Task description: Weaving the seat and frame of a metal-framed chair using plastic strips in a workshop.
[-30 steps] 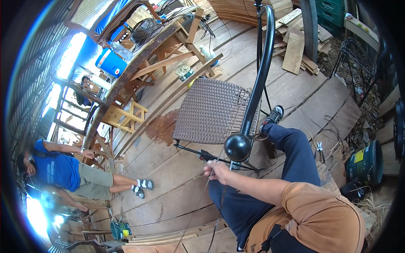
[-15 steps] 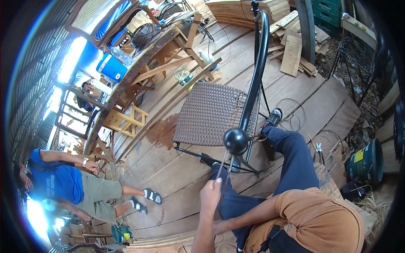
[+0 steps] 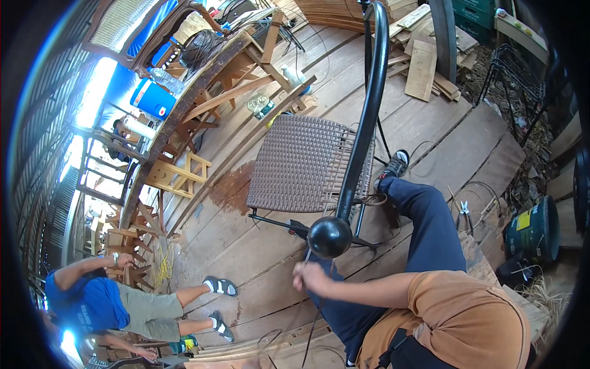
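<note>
A chair seat (image 3: 295, 163) of woven brown strands on a black metal frame stands before me; its right part shows bare parallel strands with gaps. A curved black metal bar (image 3: 365, 123) rises over it and ends in a shiny black ball (image 3: 330, 237). Just below the ball, my right hand (image 3: 312, 278) is closed on a thin brown strand (image 3: 308, 253) that runs up toward the seat. Another length of strand hangs past my wrist. Blurred at the lower edge is my left hand (image 3: 253, 363), near a loose loop of strand; its fingers are not readable.
A person (image 3: 92, 301) in a blue shirt is at the left. Pliers (image 3: 465, 212) lie right of my knee, near a dark green bucket (image 3: 533, 230). A long workbench (image 3: 184, 107) holds a blue cooler (image 3: 152, 98). Wood pieces (image 3: 421, 71) are piled at upper right.
My left hand has dropped from below the ball to the lower edge. My right hand has come up to the strand under the ball. The person at left has shifted lower in the picture.
</note>
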The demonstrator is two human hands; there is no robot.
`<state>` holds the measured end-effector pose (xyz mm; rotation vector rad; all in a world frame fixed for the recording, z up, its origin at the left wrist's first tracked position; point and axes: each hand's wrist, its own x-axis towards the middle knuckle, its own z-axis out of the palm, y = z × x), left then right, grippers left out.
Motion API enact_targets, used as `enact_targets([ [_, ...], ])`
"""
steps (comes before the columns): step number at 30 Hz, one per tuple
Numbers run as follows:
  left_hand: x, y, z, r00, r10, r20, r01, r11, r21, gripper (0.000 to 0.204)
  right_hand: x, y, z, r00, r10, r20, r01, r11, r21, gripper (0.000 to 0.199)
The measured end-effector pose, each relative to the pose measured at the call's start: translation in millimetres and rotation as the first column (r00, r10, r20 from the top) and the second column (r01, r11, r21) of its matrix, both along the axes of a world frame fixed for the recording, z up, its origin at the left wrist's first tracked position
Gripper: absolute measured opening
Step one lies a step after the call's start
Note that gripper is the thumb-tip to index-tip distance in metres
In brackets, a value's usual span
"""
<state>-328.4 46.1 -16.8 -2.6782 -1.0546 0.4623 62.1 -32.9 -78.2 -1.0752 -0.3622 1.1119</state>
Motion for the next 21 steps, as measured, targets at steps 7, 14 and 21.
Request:
enact_targets([
  [7, 385, -76, 59, 0.839, 0.479, 0.256, -0.086, 0.583, -0.808, 0.038, -152, -51, -69, 0.637, 0.555, 0.535, -0.744, 0.626, 0.235, 0.021],
  [14, 130, -40, 15, 0.931, 0.166, 0.325, -0.140, 0.985, -0.101, 0.017, -4, -19, 26, 0.898, 0.415, -0.147, -0.408, 0.910, 0.074, 0.041],
  [21, -4, -80, 27, 0.868, 0.460, 0.188, -0.470, 0.882, 0.009, 0.042, 63, 23, -34, 0.771, -0.095, -0.629, 0.218, 0.968, 0.121, 0.026],
])
